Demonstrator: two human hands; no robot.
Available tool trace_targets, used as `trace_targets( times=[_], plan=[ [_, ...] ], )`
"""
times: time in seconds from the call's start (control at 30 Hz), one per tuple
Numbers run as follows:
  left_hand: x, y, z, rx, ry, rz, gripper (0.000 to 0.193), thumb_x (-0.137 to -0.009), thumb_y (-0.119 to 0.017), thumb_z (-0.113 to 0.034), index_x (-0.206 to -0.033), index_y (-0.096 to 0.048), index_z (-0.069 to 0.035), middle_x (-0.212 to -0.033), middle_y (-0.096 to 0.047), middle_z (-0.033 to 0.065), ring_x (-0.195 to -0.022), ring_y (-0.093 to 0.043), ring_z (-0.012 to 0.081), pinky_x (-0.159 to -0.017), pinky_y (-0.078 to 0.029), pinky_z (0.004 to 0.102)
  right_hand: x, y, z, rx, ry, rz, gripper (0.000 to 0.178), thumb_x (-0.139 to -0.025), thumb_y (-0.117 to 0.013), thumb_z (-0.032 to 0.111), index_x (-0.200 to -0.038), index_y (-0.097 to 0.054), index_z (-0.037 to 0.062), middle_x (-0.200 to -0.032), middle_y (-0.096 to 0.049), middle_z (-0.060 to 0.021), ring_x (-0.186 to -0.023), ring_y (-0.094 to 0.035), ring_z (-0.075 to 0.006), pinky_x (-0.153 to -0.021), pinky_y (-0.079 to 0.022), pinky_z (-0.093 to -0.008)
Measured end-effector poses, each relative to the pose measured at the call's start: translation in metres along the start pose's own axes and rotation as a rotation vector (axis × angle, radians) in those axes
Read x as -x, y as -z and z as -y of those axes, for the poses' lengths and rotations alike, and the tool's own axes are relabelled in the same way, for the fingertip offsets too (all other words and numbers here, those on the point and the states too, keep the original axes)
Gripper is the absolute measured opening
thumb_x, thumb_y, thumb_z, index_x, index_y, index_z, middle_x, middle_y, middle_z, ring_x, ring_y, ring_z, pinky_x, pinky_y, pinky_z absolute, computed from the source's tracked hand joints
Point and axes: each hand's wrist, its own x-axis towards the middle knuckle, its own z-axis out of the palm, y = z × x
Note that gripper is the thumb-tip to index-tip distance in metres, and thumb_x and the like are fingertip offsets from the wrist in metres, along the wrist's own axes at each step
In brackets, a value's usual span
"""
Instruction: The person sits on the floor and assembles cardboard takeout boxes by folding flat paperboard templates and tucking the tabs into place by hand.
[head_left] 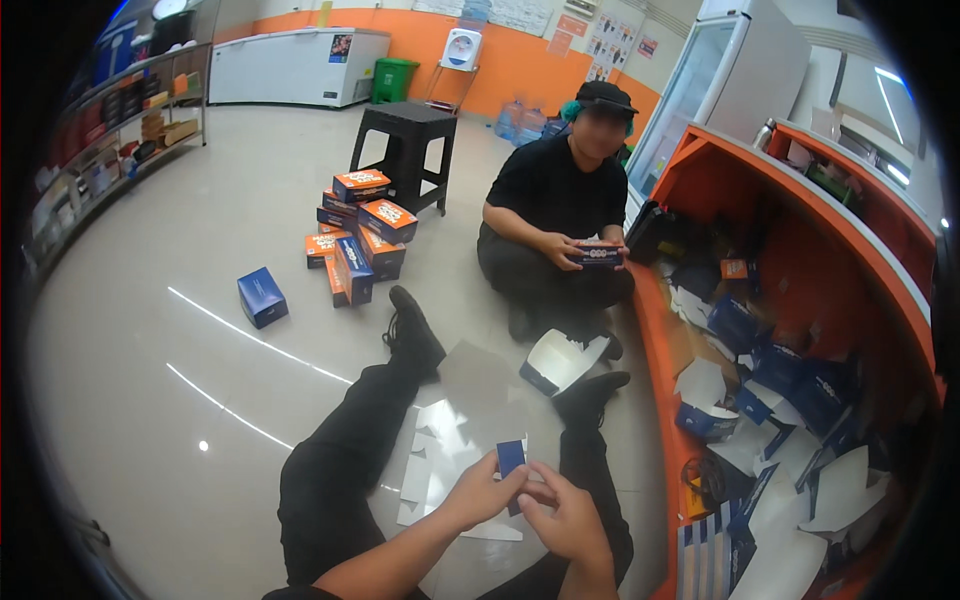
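Note:
Between my outstretched legs lies a flat, unfolded carton blank (436,470), its white inner side facing up and glare across part of it. One dark blue carton flap (511,457) stands up at its near end. My left hand (482,494) grips this flap from the left, thumb side up. My right hand (565,518) is closed at the flap's right edge, fingertips pinching close to the left hand's fingers. The hands partly hide the flap's lower end, and I cannot tell exactly how it joins the white blank.
A half-formed carton (555,362) sits past my right foot. A co-worker (560,190) sits cross-legged, holding a finished box (600,254). Several orange-and-blue boxes (378,240) are piled near a black stool (405,130); a blue box (262,297) stands apart. An orange shelf (660,400) holds loose cartons.

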Motion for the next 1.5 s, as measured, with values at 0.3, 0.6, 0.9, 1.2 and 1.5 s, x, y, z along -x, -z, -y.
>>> trace_targets(
  times=[0.3, 0.6, 0.9, 1.2, 1.5],
  plan=[
    [0.014, 0.029, 0.001, 0.763, 0.086, -0.025, 0.029, -0.101, -0.062, -0.022, -0.121, -0.061, -0.001, -0.111, -0.067, 0.0069, -0.100, -0.067, 0.0173, -0.093, -0.056, 0.0349, 0.036, -0.001, -0.025, 0.173, 0.479, 0.009, 0.072, -0.070, -0.090, 0.018, -0.133, -0.060, -0.0001, -0.139, -0.057, -0.0241, -0.130, -0.056, -0.0365, -0.105, -0.047, -0.0407],
    [0.030, 0.034, -0.008, 0.699, 0.064, 0.272, 0.031, -0.100, -0.064, -0.016, -0.126, -0.059, -0.002, -0.118, -0.066, 0.0075, -0.111, -0.063, 0.0179, -0.098, -0.052, 0.0337, 0.040, -0.022, -0.033, 0.382, 0.655, -0.411, 0.029, -0.076, -0.083, 0.019, -0.103, -0.077, 0.0107, -0.122, -0.064, -0.0174, -0.110, -0.062, -0.0358, -0.095, -0.051, -0.0426],
    [0.041, 0.034, -0.017, 0.581, -0.039, 0.295, 0.033, -0.098, -0.064, -0.011, -0.128, -0.055, 0.001, -0.122, -0.064, 0.0102, -0.107, -0.065, 0.0184, -0.096, -0.054, 0.0339, 0.030, -0.015, -0.036, 0.180, 0.719, -0.243, 0.024, -0.092, -0.071, 0.024, -0.104, -0.071, 0.0034, -0.134, -0.055, -0.0282, -0.126, -0.056, -0.0430, -0.106, -0.046, -0.0486],
    [0.050, 0.028, -0.018, 0.601, -0.147, 0.350, 0.032, -0.099, -0.062, -0.007, -0.129, -0.053, 0.002, -0.122, -0.064, 0.0107, -0.112, -0.063, 0.0194, -0.097, -0.053, 0.0355, 0.034, -0.020, -0.033, 0.229, 0.724, -0.341, 0.031, -0.081, -0.081, 0.030, -0.105, -0.078, 0.0104, -0.127, -0.060, -0.0220, -0.113, -0.062, -0.0387, -0.098, -0.052, -0.0437],
    [0.059, 0.018, -0.015, 0.513, -0.299, 0.258, 0.032, -0.099, -0.059, -0.002, -0.130, -0.054, 0.004, -0.123, -0.065, 0.0128, -0.112, -0.064, 0.0187, -0.099, -0.053, 0.0332, 0.038, -0.024, -0.026, 0.355, 0.758, -0.378, 0.038, -0.078, -0.084, 0.027, -0.111, -0.076, 0.0103, -0.130, -0.058, -0.0292, -0.112, -0.062, -0.0415, -0.095, -0.051, -0.0440]
  ],
)
